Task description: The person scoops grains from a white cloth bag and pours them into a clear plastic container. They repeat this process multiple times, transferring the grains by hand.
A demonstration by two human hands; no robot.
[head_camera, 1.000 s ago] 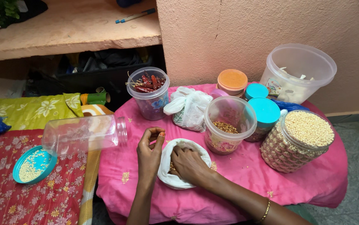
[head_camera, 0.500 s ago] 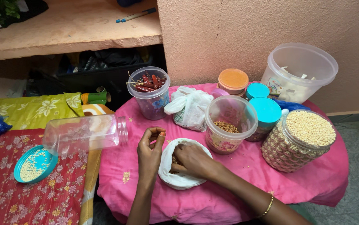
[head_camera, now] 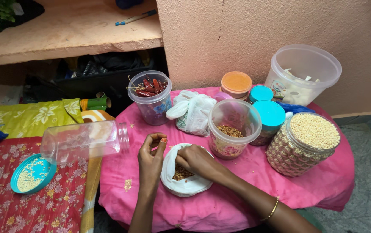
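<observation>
A white cloth pouch (head_camera: 184,181) of brown seeds (head_camera: 181,174) lies open on the pink-covered worktop (head_camera: 237,203) in front of me — my right hand (head_camera: 198,159) at its mouth, fingers bunched in a pinch over the rim, as if closed on a few seeds, though the pinch itself hides what is in it. My left hand (head_camera: 151,160) is raised just beside the pouch, thumb and forefinger curled toward each other; I cannot tell whether anything sits between them.

Just beyond the pouch stands an open clear tub (head_camera: 233,128) with a shallow layer of the same brown seeds at its bottom. By my reading, the work is partway — the tub is far from full and the pouch holds a good heap yet.

To the right of the tub, a patterned jar (head_camera: 304,144) is brimming with pale round grains, its lid off. Behind it sit two containers with turquoise lids (head_camera: 271,114), one with an orange lid (head_camera: 236,83) and a large clear tub (head_camera: 304,73) against the wall. A knotted white plastic bag (head_camera: 192,112) lies beside a tub of dried red chillies (head_camera: 151,101).

Off to my left, on a red flowered cloth (head_camera: 34,203), an empty clear jar (head_camera: 84,139) lies on its side, near a turquoise lid (head_camera: 32,172) turned up and holding pale grains.
</observation>
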